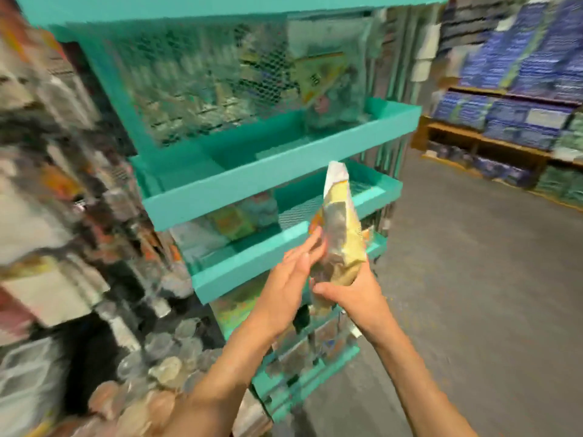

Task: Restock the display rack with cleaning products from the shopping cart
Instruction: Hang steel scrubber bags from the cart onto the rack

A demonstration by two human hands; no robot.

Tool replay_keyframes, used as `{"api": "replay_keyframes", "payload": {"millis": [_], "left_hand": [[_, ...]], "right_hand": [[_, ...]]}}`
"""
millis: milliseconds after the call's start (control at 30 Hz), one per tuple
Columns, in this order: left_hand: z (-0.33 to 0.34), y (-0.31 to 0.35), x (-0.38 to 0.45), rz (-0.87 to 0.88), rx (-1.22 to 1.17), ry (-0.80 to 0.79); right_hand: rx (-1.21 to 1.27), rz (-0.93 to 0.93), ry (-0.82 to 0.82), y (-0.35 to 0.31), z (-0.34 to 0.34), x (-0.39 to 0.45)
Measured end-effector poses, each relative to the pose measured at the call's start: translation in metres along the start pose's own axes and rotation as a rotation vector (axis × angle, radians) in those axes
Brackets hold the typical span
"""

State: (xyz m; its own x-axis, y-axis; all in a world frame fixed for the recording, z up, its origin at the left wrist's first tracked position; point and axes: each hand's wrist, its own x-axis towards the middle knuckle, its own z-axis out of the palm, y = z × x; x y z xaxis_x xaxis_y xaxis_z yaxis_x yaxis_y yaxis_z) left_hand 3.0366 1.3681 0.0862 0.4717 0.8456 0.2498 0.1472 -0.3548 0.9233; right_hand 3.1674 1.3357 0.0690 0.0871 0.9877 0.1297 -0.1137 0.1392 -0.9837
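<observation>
We grip the packet [339, 234] from below with our right hand [350, 290], upright so it slots in; our left hand [291, 272] steadies it, fingers flat. The rack [284, 171] stands just beyond.

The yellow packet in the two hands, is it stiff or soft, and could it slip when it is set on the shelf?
The yellow packet looks like a soft plastic pouch: it narrows and creases toward its top, so it probably flexes. The right hand grips its base while the left hand steadies its side, which suggests it may flop. Its film looks glossy, maybe slippery.

Bright even indoor light, heavy motion blur, wide-angle edge distortion
</observation>
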Motion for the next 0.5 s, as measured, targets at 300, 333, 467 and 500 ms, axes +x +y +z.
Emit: {"api": "replay_keyframes", "payload": {"millis": [300, 333, 467, 500], "left_hand": [[-0.021, -0.025, 0.028, -0.176, 0.138, 0.556], [-0.032, -0.029, 0.030, -0.245, 0.166, 0.585], [-0.078, -0.036, 0.034, -0.497, 0.171, 0.462], [-0.087, -0.035, 0.033, -0.522, 0.127, 0.444]], "right_hand": [[0.371, 0.225, -0.166, 0.000, -0.053, 0.053], [0.420, 0.258, -0.193, -0.002, -0.055, 0.062], [0.421, 0.386, -0.262, 0.000, -0.055, 0.093], [0.404, 0.404, -0.300, -0.001, -0.052, 0.098]]}}
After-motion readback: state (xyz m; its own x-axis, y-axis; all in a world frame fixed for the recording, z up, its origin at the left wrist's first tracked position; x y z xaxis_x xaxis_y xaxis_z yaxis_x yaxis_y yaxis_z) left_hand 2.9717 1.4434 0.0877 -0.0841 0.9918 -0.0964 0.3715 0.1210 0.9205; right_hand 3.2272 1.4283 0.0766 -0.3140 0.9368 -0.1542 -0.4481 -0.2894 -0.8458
